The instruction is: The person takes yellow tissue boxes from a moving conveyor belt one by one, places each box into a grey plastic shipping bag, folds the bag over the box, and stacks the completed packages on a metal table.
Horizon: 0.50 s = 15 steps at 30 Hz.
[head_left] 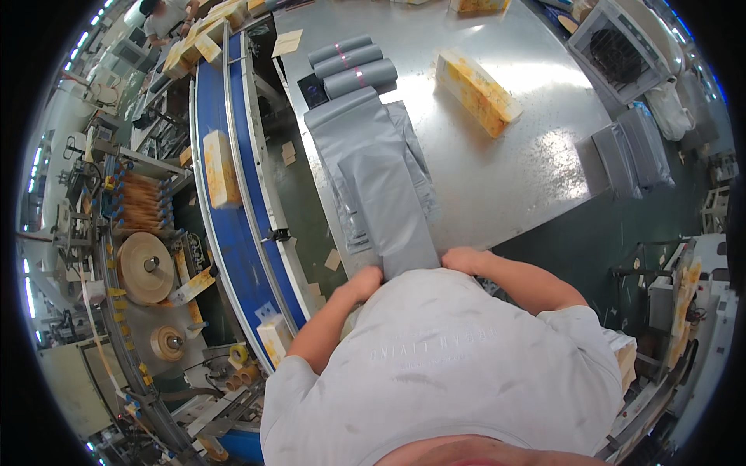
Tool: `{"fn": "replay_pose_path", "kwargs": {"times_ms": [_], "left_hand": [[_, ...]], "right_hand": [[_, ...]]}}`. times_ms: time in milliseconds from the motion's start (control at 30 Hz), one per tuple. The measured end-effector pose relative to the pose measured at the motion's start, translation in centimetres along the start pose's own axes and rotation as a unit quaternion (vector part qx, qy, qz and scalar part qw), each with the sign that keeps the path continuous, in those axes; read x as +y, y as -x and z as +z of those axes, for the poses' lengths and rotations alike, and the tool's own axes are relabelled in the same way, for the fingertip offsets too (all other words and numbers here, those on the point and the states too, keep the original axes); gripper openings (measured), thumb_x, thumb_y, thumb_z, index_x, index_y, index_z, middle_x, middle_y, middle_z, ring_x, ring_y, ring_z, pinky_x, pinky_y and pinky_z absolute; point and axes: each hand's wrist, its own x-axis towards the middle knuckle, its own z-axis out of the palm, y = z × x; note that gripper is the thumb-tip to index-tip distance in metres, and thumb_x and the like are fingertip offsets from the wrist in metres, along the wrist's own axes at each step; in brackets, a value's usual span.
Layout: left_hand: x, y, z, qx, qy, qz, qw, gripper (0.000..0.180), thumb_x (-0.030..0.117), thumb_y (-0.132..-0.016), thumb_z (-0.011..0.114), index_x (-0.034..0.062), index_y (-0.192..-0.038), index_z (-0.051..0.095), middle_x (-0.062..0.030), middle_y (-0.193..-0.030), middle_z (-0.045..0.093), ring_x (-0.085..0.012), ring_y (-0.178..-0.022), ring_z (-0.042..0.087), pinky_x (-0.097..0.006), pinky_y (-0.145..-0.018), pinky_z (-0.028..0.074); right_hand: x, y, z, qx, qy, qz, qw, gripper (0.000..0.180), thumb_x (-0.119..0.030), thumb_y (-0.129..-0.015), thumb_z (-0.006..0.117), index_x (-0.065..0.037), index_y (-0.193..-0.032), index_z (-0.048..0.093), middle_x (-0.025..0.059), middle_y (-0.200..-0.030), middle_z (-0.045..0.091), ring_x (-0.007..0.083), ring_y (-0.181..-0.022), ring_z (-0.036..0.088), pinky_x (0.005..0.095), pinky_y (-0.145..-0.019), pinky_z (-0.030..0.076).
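Observation:
A long grey plastic bag [388,206] stretches toward me over the near edge of the metal table. My left hand [368,283] is closed at its near left corner, fingers partly hidden. At the near right corner my right hand [461,260] is closed too, knuckles up, close against my shirt. Under and beyond this bag lies a pile of more flat grey bags [342,120], loosely overlapped. Three grey rolls [360,78] with pink bands lie at the far end of the pile, beside a small dark flat object [313,91].
A yellow-and-white box-shaped pack [478,92] lies on the metal table [536,171]. Left of the table runs a blue conveyor [241,241] carrying similar packs [221,167]. Grey bundles [633,151] sit off the right edge, near a floor fan [618,54]. A co-worker [165,19] is far left.

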Motion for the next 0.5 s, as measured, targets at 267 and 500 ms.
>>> {"fn": "replay_pose_path", "kwargs": {"times_ms": [267,500], "left_hand": [[3.1,0.6,-5.2,0.332,0.077,-0.104,0.934,0.025,0.024,-0.087,0.073,-0.0011,-0.089,0.07,-0.018,-0.076,0.071,-0.031,-0.069,0.07,-0.045,-0.066,0.053],[2.3,1.4,-0.3,0.365,0.29,-0.125,0.876,0.018,0.015,-0.096,0.071,-0.0011,-0.088,0.069,-0.0082,-0.074,0.071,-0.0114,-0.068,0.061,-0.034,-0.063,0.05]], "right_hand": [[-1.7,-0.7,-6.3,0.091,0.088,0.105,0.986,0.023,-0.03,-0.086,0.07,-0.01,-0.092,0.081,0.015,-0.085,0.077,0.0383,-0.08,0.073,0.049,-0.078,0.059],[-9.2,-6.4,-5.2,0.344,-0.042,-0.046,0.937,0.025,-0.02,-0.09,0.072,-0.009,-0.113,0.072,0.0109,-0.117,0.071,0.0347,-0.11,0.068,0.0463,-0.093,0.056]]}}
